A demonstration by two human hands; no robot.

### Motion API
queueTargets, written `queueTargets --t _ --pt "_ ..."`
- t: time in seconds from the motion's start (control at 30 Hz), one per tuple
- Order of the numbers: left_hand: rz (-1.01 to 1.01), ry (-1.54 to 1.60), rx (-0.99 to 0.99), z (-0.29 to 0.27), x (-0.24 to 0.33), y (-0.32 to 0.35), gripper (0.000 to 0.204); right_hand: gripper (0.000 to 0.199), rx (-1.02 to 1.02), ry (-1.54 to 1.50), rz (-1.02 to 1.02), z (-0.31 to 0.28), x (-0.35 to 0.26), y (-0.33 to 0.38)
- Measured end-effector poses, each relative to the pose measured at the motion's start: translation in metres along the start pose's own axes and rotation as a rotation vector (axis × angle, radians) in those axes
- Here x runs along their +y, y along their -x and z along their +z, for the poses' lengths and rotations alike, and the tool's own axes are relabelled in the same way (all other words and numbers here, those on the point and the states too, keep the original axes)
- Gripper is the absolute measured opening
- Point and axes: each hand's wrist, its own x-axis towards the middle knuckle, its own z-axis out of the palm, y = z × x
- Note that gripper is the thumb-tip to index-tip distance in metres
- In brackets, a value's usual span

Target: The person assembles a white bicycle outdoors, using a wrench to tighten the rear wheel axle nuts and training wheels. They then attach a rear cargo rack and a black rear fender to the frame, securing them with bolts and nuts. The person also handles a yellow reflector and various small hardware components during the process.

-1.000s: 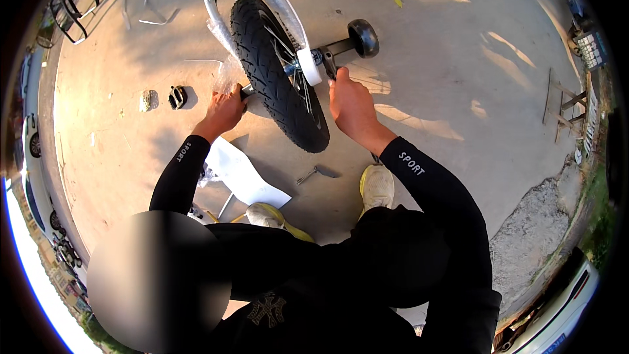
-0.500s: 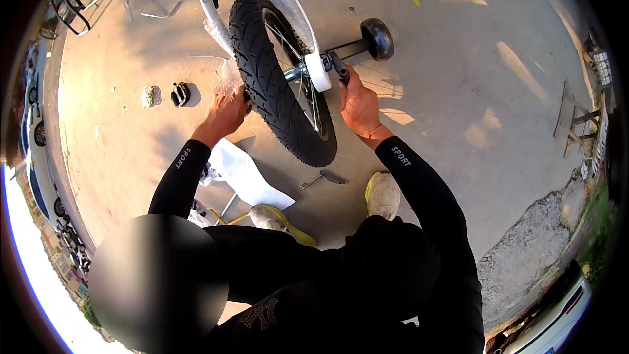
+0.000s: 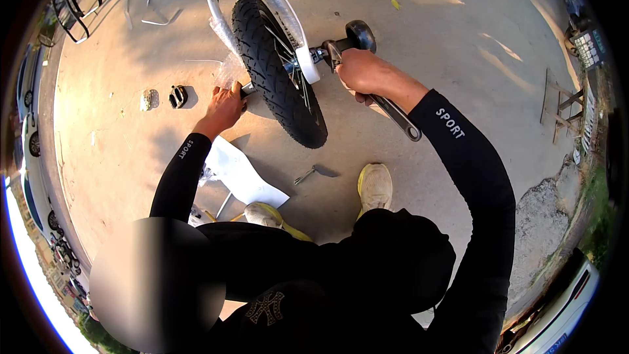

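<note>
While the tyre [image 3: 278,72] stands upright on concrete [image 3: 458,59], a wrench [image 3: 377,95] is gripped by the right hand [image 3: 363,73] at the axle, left hand [image 3: 224,108] clenched on the opposite axle end, spanner [image 3: 304,174] lying near a shoe [image 3: 375,187].

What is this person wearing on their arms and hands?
Both arms are covered to the wrist by tight black sleeves, each with a short white printed word: near the wrist on the left, near the elbow on the right. The left hand and right hand are bare, without gloves.
</note>
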Motion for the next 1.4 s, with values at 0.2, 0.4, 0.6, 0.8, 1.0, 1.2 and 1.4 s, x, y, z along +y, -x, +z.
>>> queueTargets --t 0.2,0.4,0.6,0.8,1.0,1.2,1.4 --pt "-0.032 0.044 0.028 -0.010 0.013 -0.005 0.030 0.023 -0.183 0.162 -0.041 -0.026 -0.010 -0.019" --pt "-0.073 0.052 0.004 -0.007 0.005 0.003 0.028 0.024 -0.436 0.131 0.140 -0.057 -0.035 -0.055" --pt "-0.089 0.074 -0.105 -0.007 0.019 -0.013 0.030 0.034 -0.693 0.173 0.347 -0.089 -0.046 -0.091" --pt "-0.074 0.088 0.039 -0.007 0.012 -0.002 0.031 0.029 -0.631 0.240 0.330 -0.077 -0.069 -0.084" --pt "-0.104 0.081 -0.067 -0.009 0.017 -0.005 0.035 0.021 -0.481 0.180 0.025 -0.078 -0.065 -0.055" --pt "-0.063 0.017 -0.035 -0.009 0.016 -0.004 0.032 0.012 -0.444 0.597 -0.163 -0.058 -0.064 -0.058" --pt "-0.053 0.021 -0.004 -0.012 0.017 -0.001 0.032 0.010 -0.245 0.652 -0.144 -0.052 -0.063 -0.038"
